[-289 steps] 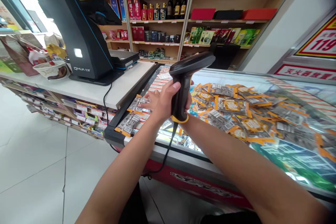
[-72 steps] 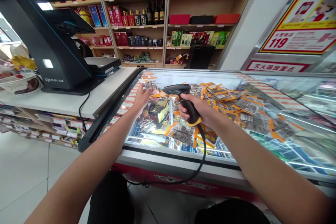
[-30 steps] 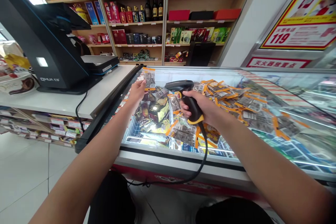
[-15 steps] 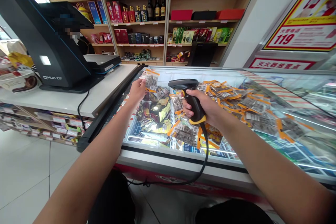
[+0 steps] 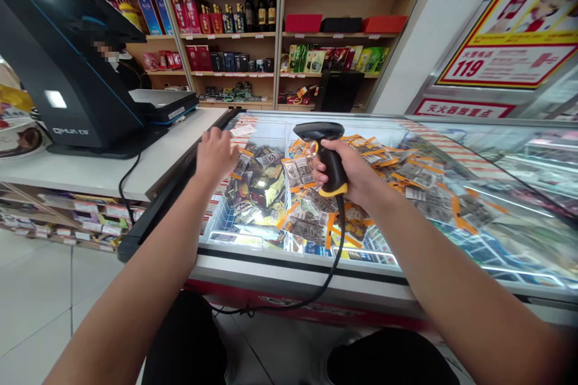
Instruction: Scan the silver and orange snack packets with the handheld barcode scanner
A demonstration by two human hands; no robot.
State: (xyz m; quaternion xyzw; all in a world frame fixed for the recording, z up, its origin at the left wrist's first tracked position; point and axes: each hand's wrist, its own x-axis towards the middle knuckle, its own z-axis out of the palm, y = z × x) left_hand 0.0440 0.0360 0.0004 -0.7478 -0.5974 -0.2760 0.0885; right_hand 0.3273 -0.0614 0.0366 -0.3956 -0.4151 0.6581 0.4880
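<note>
My right hand is wrapped round the handle of a black and yellow barcode scanner, held above the glass-topped freezer. The scanner's head points left, and its black cable hangs down in front. Over the freezer's left edge is my left hand, its fingers loosely bent and apart. Close to its thumb side lies an orange-edged snack packet; contact with the thumb is hard to make out. Similar orange-edged packets are heaped under and right of the scanner. Dark and yellow packets fill the left section.
On the white counter at left stands a black checkout machine with a weighing platform. A white paper slip lies beyond my left hand. Shelves of boxes and bottles line the back. A person is partly visible behind the machine.
The orange-edged packet at my left hand has dropped lower, beside the thumb, and the fingers have lifted off it. My right hand still grips the scanner. The view has shifted slightly right.
</note>
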